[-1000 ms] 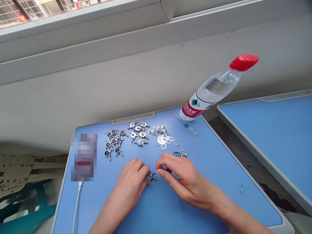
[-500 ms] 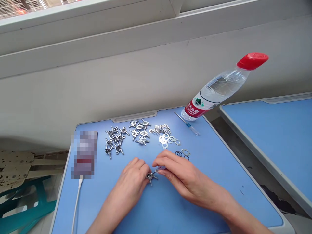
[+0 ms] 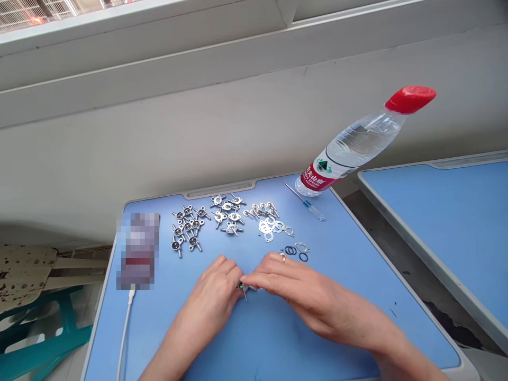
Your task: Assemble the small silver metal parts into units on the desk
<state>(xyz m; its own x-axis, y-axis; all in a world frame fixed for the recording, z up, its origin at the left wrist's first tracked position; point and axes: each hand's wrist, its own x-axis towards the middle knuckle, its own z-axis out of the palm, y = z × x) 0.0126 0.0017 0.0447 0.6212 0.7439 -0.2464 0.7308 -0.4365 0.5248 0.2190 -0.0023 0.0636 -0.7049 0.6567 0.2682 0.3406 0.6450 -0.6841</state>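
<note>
My left hand [image 3: 208,296] is shut on a small four-armed metal fitting [image 3: 244,289], which is mostly hidden by my fingers. My right hand [image 3: 305,294] lies close beside it, with its extended fingertips reaching over the fitting from the right. Whether that hand holds anything is hidden. Farther up the desk lie several matching metal fittings [image 3: 188,227], more fittings [image 3: 228,214], a heap of thin metal gaskets [image 3: 270,227] and black rubber O-rings [image 3: 291,250].
A small screwdriver [image 3: 306,202] lies by a water bottle with a red cap [image 3: 355,143], which leans over the blue desk [image 3: 254,338]. A blurred object [image 3: 137,251] with a white cable [image 3: 125,333] sits at the left. Another blue desk [image 3: 436,222] stands to the right.
My right hand has slid left and flattened over the fitting. The small purple item seen at its fingertips earlier is no longer visible. My left hand has barely moved.
</note>
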